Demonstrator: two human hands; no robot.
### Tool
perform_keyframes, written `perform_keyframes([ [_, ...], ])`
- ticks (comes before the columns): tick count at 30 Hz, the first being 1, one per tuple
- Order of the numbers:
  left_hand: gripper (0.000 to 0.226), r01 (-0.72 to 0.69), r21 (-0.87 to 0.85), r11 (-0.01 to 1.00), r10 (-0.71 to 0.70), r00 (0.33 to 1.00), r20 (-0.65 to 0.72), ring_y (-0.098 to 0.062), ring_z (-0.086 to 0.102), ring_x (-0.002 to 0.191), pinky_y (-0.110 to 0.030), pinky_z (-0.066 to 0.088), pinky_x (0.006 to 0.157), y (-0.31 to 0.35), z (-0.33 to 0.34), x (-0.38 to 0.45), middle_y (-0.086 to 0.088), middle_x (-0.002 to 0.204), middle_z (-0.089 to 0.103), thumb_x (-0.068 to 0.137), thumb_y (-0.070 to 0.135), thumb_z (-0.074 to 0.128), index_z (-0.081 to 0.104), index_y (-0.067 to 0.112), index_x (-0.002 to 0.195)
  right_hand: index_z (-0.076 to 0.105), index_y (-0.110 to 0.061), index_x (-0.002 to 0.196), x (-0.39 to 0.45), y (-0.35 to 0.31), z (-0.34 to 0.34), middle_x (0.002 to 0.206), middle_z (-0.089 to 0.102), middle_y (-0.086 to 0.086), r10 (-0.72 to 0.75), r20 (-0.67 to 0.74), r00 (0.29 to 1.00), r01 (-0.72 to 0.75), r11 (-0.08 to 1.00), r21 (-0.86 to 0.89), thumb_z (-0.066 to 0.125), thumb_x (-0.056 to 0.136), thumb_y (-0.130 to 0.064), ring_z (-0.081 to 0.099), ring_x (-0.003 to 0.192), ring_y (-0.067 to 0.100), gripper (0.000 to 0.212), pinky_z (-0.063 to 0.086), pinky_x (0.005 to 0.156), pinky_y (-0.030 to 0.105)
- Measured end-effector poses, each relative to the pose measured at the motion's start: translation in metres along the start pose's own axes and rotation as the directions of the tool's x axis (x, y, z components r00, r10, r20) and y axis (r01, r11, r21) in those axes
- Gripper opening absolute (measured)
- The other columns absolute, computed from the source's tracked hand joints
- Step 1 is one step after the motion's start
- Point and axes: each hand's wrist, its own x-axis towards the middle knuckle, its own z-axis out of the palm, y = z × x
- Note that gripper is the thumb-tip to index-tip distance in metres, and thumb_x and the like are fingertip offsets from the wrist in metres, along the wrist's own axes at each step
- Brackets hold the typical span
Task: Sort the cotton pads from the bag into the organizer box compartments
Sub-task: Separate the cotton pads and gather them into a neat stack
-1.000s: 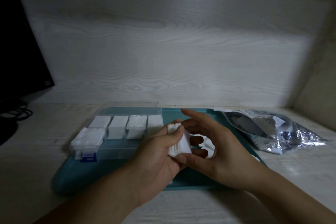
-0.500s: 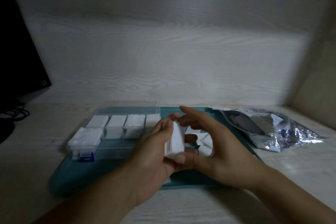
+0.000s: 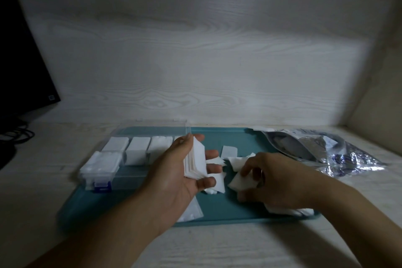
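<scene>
Head view: just below the centre of the frame, the left hand (image 3: 174, 172) grips a neat stack of cotton pads (image 3: 196, 162), thumb on one face and fingers curled round the other. To its right, the right hand (image 3: 276, 178) reaches down onto the loose pads (image 3: 239, 183) scattered on the teal tray (image 3: 219, 209), its fingertips pinching one of them. The organizer box (image 3: 130, 154) sits at the tray's left end with its lid open; several back compartments and one at the front left already hold white pads, while the near row beside the left hand looks unfilled. The silvery bag (image 3: 315, 148) lies at centre right, partly on the tray's far right corner.

The step in hand appears to be gathering loose pads into the held stack. Next, the pinched pad likely needs squaring against the stack before the bundle is lowered into a free compartment.
</scene>
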Motion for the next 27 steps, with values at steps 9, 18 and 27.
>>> perform_keyframes([
  [9, 0.026, -0.030, 0.015, 0.999, 0.029, 0.999, 0.023, -0.023, 0.064, 0.056, -0.026, 0.047, 0.043, -0.002, 0.000, 0.000, -0.018, 0.087, 0.071, 0.103, 0.029, 0.040, 0.061, 0.014, 0.106, 0.073, -0.027, 0.095, -0.002, -0.003, -0.002, 0.090, 0.065, -0.007, -0.072, -0.080, 0.994, 0.072, 0.997, -0.001, 0.064, 0.087, -0.040, 0.055, 0.073, 0.003, 0.018, 0.040, 0.062, 0.010],
  [18, 0.026, -0.034, 0.047, 0.998, 0.034, 0.999, 0.020, -0.023, 0.064, 0.056, -0.027, 0.045, 0.045, -0.003, 0.001, -0.001, -0.021, 0.093, 0.069, 0.104, 0.027, 0.039, 0.060, 0.013, 0.108, 0.070, -0.030, 0.097, 0.000, -0.003, 0.004, 0.097, 0.057, -0.012, -0.098, -0.058, 0.993, 0.100, 0.995, 0.030, 0.067, 0.084, -0.040, 0.051, 0.076, -0.002, 0.016, 0.037, 0.064, 0.008],
  [27, 0.027, -0.039, 0.053, 0.998, 0.037, 0.999, 0.031, -0.023, 0.065, 0.057, -0.027, 0.046, 0.044, -0.004, 0.000, -0.001, -0.020, 0.092, 0.070, 0.104, 0.027, 0.038, 0.060, 0.013, 0.110, 0.069, -0.020, 0.085, 0.009, 0.004, 0.007, 0.079, 0.068, -0.003, -0.101, -0.258, 0.961, 0.119, 0.991, 0.054, 0.058, 0.092, -0.015, 0.059, 0.068, 0.011, 0.014, 0.045, 0.064, 0.026],
])
